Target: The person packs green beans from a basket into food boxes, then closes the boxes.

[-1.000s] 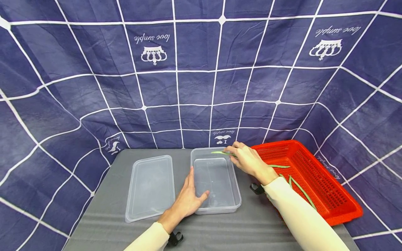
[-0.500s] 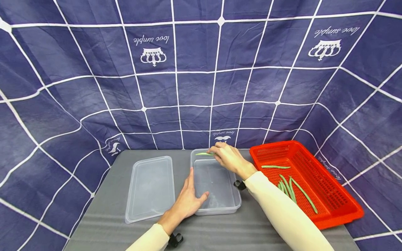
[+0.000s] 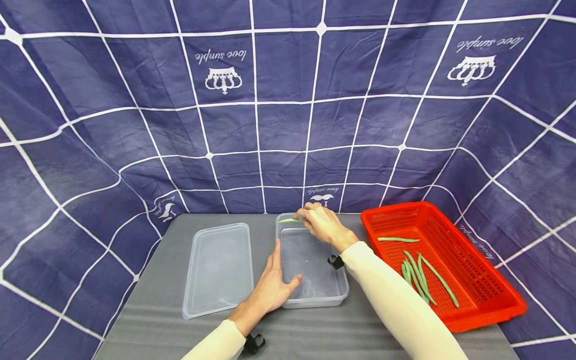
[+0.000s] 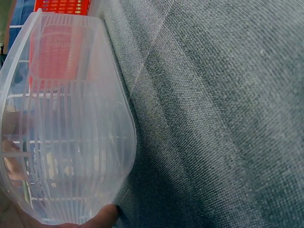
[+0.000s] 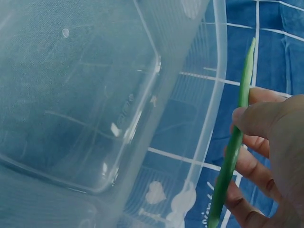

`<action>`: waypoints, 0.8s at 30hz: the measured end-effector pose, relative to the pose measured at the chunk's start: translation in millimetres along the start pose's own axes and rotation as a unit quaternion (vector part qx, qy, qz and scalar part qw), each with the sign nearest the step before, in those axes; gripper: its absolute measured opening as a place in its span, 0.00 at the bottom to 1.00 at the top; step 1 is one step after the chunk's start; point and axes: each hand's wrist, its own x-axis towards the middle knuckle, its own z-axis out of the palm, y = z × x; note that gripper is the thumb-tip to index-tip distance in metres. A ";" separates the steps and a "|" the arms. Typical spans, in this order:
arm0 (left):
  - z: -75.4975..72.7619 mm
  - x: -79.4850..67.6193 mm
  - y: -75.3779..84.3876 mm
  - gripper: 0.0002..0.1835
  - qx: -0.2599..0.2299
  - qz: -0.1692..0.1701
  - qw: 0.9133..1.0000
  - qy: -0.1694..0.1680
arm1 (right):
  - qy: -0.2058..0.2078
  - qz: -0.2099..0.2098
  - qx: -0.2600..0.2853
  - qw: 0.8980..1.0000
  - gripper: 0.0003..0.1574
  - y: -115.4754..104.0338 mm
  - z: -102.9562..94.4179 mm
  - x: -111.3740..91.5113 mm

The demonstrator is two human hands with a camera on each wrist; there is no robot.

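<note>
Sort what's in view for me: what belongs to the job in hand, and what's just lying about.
In the job:
green bean, held in the right hand
clear container, touched by the left hand
red basket, with more beans

Lying about:
clear lid, untouched, though probably the container's
blue cloth, seemingly just backdrop

At four o'clock my right hand [image 5: 286, 147] pinches one green bean [image 5: 232, 152]; translucent container [image 5: 90, 99] observed at nine o'clock, white-lined blue cloth [image 5: 280, 52] at two
</note>
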 end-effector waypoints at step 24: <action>2.9 1.4 -2.1 0.68 -0.002 0.005 1.000 0.007 | -0.004 0.026 0.011 1.000 0.20 8.3 5.8 1.1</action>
